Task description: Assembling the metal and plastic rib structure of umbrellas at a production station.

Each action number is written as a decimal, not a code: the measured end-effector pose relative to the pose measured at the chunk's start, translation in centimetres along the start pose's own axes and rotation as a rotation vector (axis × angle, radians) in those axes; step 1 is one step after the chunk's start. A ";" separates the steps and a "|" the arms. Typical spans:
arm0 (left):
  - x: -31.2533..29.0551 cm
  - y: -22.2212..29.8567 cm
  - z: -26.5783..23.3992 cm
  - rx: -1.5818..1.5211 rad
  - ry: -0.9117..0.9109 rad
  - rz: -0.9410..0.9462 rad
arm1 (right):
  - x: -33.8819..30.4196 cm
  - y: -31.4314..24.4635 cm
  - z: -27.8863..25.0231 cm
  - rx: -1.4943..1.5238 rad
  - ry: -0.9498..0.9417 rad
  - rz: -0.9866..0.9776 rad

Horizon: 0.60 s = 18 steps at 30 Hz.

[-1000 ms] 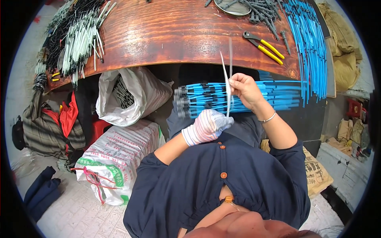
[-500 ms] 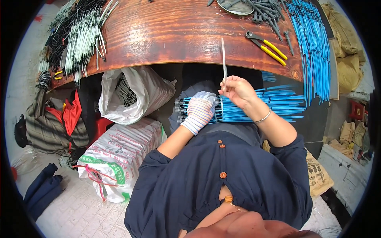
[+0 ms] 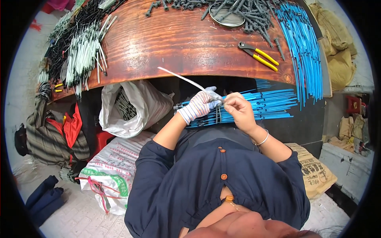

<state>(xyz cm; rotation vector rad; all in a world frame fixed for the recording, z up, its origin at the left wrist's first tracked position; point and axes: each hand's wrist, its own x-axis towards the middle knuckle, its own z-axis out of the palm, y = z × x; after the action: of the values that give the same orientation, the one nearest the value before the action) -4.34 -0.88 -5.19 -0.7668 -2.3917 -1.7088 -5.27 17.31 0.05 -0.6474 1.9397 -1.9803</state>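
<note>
Head view: I see the bundle of blue rods [image 3: 274, 105] lying crosswise on the person's lap [image 3: 214, 137], outside the near edge of the wooden surface [image 3: 154, 49]. The bare right hand [image 3: 241, 113] is closed, thumb and forefinger pinching the white strip [image 3: 181, 76] at its lower end. The gloved left hand [image 3: 198, 105] is half curled over the bundle beside the strip; I cannot tell what it clasps. Pliers [image 3: 258, 56] lie toward the surface's near right corner.

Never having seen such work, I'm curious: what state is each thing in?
Left hand: gloved, fingers bent, grip unclear
Right hand: bare, fingertips pinched
White strip: held, slanting up-left
Blue rods: bundled across the lap
Pliers: on the table, handles apart
White sack: open, dark rods inside
Printed sack: tied with reddish cord
</note>
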 end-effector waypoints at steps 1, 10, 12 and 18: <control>-0.3 -0.8 0.1 -0.002 -0.054 -0.034 | -0.3 0.4 -0.4 0.052 0.040 0.070; 0.5 1.0 -1.8 -0.792 -0.059 -0.636 | -1.7 0.5 0.5 -0.352 -0.166 -0.113; 0.0 1.2 -1.5 -0.782 -0.042 -0.656 | -1.7 0.6 0.5 -0.467 -0.253 -0.234; -0.5 1.5 -0.9 -0.708 0.146 -0.679 | -0.9 0.7 0.9 -0.465 -0.309 -0.376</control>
<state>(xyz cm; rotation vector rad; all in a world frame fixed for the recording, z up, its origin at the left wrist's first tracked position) -3.36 -1.56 -3.74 0.1987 -2.0437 -2.8082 -4.14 16.98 -0.76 -1.4333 2.2051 -1.4769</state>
